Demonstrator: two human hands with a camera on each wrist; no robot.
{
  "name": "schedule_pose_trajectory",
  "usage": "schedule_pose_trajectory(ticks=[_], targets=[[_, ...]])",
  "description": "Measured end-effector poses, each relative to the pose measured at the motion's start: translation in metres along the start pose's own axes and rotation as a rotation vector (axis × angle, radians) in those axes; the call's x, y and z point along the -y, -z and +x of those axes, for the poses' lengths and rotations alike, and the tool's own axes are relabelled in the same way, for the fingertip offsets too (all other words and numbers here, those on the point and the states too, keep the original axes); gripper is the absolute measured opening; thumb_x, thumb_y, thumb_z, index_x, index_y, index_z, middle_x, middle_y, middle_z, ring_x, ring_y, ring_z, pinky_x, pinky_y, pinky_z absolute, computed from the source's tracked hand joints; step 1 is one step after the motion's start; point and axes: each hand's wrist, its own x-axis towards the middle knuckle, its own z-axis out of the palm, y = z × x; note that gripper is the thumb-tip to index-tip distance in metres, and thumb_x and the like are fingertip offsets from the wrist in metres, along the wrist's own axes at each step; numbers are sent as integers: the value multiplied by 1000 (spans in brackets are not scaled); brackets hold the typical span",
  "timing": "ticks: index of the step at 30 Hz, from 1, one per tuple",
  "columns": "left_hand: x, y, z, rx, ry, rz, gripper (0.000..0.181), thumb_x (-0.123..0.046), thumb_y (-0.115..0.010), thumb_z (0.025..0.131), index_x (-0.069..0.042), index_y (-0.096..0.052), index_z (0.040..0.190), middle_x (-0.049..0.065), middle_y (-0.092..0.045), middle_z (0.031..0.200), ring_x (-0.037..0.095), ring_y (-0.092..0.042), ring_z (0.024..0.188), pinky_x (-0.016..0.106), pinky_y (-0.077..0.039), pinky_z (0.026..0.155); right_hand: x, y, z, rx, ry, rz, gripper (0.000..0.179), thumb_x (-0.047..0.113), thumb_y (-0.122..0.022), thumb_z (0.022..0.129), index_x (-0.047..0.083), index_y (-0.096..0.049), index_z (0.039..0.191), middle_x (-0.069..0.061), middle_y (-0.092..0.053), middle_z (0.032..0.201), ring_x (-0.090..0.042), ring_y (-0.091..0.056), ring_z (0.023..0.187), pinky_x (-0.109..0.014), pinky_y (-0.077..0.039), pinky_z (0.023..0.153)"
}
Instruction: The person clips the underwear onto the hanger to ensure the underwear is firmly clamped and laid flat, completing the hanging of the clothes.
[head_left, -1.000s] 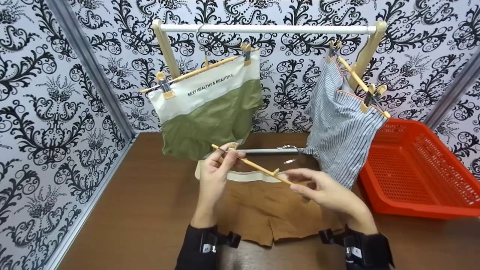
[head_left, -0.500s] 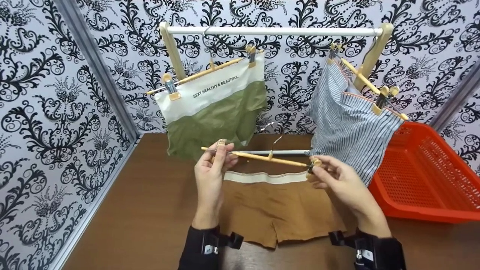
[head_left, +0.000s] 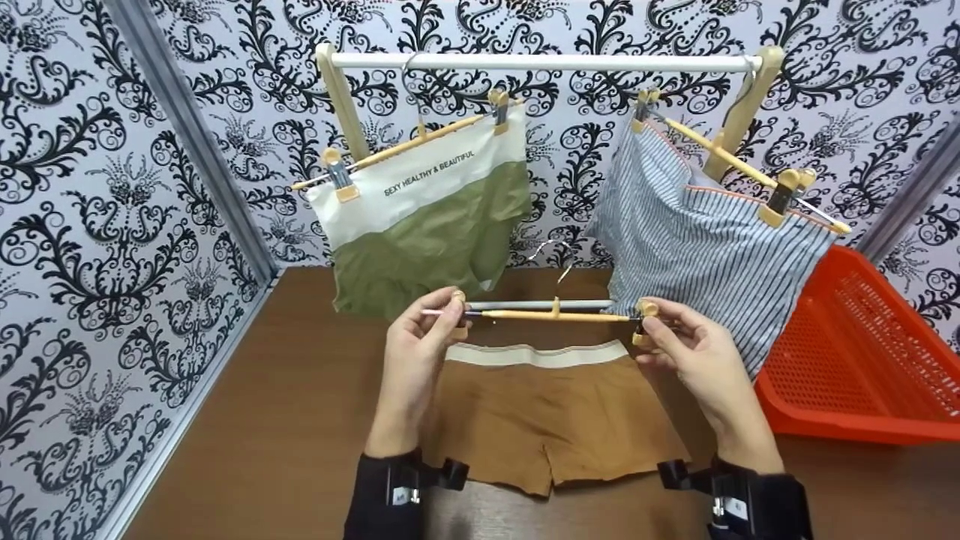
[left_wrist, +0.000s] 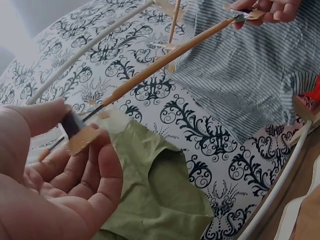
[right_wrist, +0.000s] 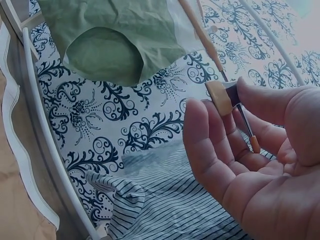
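Observation:
Between both hands a wooden clip hanger [head_left: 585, 316] is held level, its metal hook [head_left: 556, 259] pointing up. My left hand [head_left: 424, 330] pinches the clip [left_wrist: 82, 137] at its left end; my right hand [head_left: 694, 341] pinches the clip [right_wrist: 220, 97] at the other end. No cloth shows in either clip. Just below the hanger, brown shorts [head_left: 555, 420] lie flat on the table, their cream waistband [head_left: 540, 355] toward the rack.
A rack with a white rail [head_left: 540, 62] stands behind. Green-and-white shorts [head_left: 427, 217] hang at its left, striped shorts [head_left: 712, 240] at its right, close to my right hand. A red basket [head_left: 862, 420] sits at the right on the brown table [head_left: 262, 420].
My right hand has moved from the middle of the hanger out to its right clip. The hanger has gone from slanted to level, its hook now upright. The striped shorts have swung round.

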Motion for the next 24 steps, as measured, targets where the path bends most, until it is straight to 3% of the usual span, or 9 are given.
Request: schedule_pose_trajectory(ticks=[5, 12, 19, 24], targets=[[2, 3, 2, -14, -12, -51, 32, 6, -66, 95, 13, -60, 126, 18, -73, 107, 19, -69, 89, 29, -58, 75, -1, 1, 2, -22, 10, -5, 46, 10, -67, 99, -5, -53, 140, -12, -68, 113, -20, -71, 87, -34, -61, 73], [7, 3, 4, -63, 11, 15, 48, 8, -64, 94, 8, -47, 139, 13, -71, 101, 16, -68, 87, 27, -57, 76, -7, -1, 7, -36, 10, -55, 45, 9, -66, 99, -7, -53, 139, -13, -68, 107, -18, -70, 86, -33, -61, 72], [16, -1, 7, -146, -26, -17, 37, 9, -64, 95, 8, -54, 130, 13, -70, 90, 16, -67, 76, 24, -55, 66, -11, -3, 9, -54, -23, -76, 44, 10, -64, 100, -7, -53, 140, -18, -64, 118, -18, -68, 87, -32, -61, 73], [24, -1, 8, -203, -22, -42, 37, 10, -64, 94, 7, -55, 129, 11, -70, 88, 16, -66, 75, 24, -56, 67, -12, -1, 7, -38, 28, -197, 42, 10, -60, 103, -4, -53, 142, -23, -57, 129, -15, -66, 93, -36, -61, 76]])
